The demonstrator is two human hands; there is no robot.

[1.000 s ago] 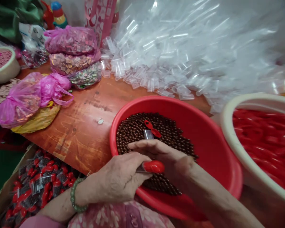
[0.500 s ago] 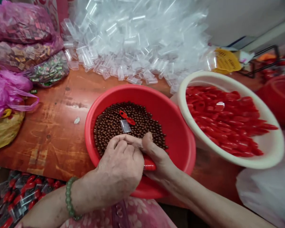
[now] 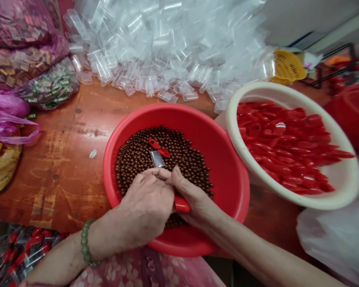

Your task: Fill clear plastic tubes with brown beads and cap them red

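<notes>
My left hand point(image 3: 149, 199), with a green bead bracelet point(image 3: 85, 243) on its wrist, is closed over a small red-capped tube. Only the red cap point(image 3: 182, 204) shows between my hands; the tube's body is hidden. From the right, my right hand point(image 3: 196, 195) presses against the left, its palm and thumb around the same tube. Both hands are over the near part of a red basin point(image 3: 230, 179) of brown round beads point(image 3: 137, 155). On the beads, beyond my fingers, lie a clear plastic sleeve point(image 3: 157, 158) and a red two-looped plastic piece point(image 3: 159, 148).
A white basin point(image 3: 344, 195) of red plastic caps point(image 3: 287, 147) stands to the right. Clear plastic tubes point(image 3: 167, 52) are heaped behind. Bags of small pieces point(image 3: 50, 81) lie at the left on the wooden table point(image 3: 74, 159). Finished-looking red-capped tubes point(image 3: 26, 251) fill a container lower left.
The view has swung right, bringing the whole white basin into sight. My right hand, earlier held flat beside the red-capped tube, has closed against my left hand around it.
</notes>
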